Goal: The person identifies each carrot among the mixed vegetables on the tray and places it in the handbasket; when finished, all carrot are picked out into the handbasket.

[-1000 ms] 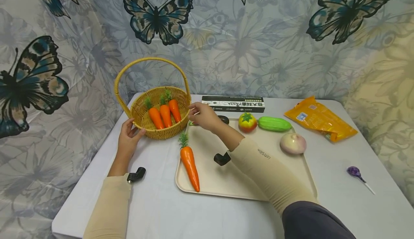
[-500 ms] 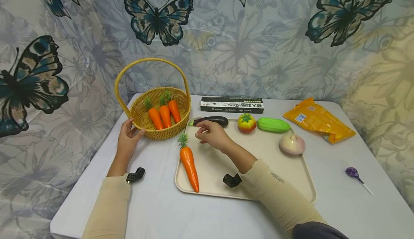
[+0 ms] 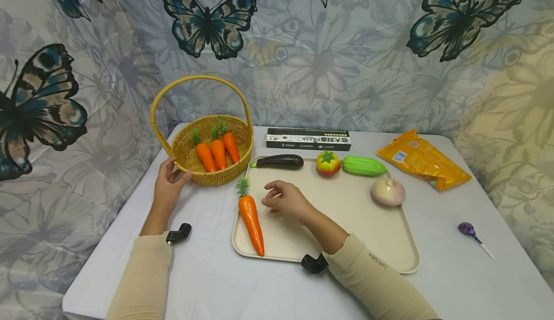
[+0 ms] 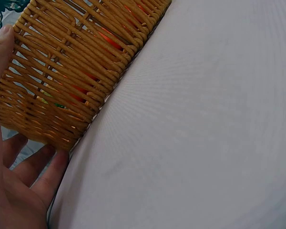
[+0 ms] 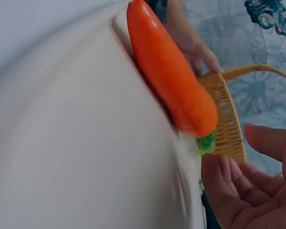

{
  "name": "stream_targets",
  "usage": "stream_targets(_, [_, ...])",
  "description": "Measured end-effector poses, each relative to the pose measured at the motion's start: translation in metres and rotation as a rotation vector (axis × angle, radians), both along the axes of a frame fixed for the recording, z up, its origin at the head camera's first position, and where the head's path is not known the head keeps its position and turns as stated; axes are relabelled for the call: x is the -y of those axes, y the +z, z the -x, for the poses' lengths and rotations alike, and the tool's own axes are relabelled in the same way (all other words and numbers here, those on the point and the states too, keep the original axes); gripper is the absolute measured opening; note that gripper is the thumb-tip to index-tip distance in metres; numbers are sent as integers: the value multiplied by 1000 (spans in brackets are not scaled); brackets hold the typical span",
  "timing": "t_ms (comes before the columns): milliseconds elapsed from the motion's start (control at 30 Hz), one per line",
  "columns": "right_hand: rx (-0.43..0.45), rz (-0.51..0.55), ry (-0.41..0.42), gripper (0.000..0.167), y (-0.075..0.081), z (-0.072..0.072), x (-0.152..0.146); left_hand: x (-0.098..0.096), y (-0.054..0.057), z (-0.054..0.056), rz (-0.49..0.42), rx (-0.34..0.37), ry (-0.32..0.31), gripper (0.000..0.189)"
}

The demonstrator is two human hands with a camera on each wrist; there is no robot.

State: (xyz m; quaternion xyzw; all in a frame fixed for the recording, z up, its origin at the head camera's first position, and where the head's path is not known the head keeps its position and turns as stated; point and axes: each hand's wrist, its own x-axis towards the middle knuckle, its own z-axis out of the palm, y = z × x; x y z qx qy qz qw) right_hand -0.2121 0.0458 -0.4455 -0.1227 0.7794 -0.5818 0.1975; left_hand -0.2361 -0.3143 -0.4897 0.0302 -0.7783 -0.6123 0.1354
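My left hand (image 3: 166, 192) holds the near left side of a yellow wicker basket (image 3: 214, 179), thumb and fingers spread around its wall in the left wrist view. Inside the basket lie several orange carrots (image 3: 219, 154) with green tops. My right hand (image 3: 289, 203) hovers over the beige tray (image 3: 329, 195), its fingers loosely bent and nothing between them. Just left of it, one larger carrot (image 3: 251, 224) lies along the tray's left edge, its leafy top toward the basket. In the right wrist view that carrot (image 5: 171, 71) is beyond the fingertips.
Along the tray's back are an eggplant (image 3: 281, 161), a red-and-yellow tomato (image 3: 328, 165) and a green cucumber (image 3: 364, 166). A pinkish onion (image 3: 388, 192) sits at its right. Behind stands a pasta box (image 3: 308, 139); farther right lie an orange packet (image 3: 424, 159) and a purple lollipop (image 3: 469, 232).
My right hand has drawn back from the basket's right rim toward the middle of the tray, uncovering the eggplant. The left hand has stayed at the basket.
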Motion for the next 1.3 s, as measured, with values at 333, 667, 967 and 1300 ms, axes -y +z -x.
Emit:
stream_targets(333, [57,-26,52,49,-11,-10,12,-12,26,-15,-24,10,-23,76])
stream_targets(667, [7,-129,71,59,-15,-20,21,-11,22,-12,-3,14,-8,77])
stream_targets(967, [-142,-336,67,60,-16,-27,30,-2,1,-3,23,0,15,76])
stream_targets(1300, [-116,-337,47,55,-8,-27,28,-3,3,-3,12,-1,23,77])
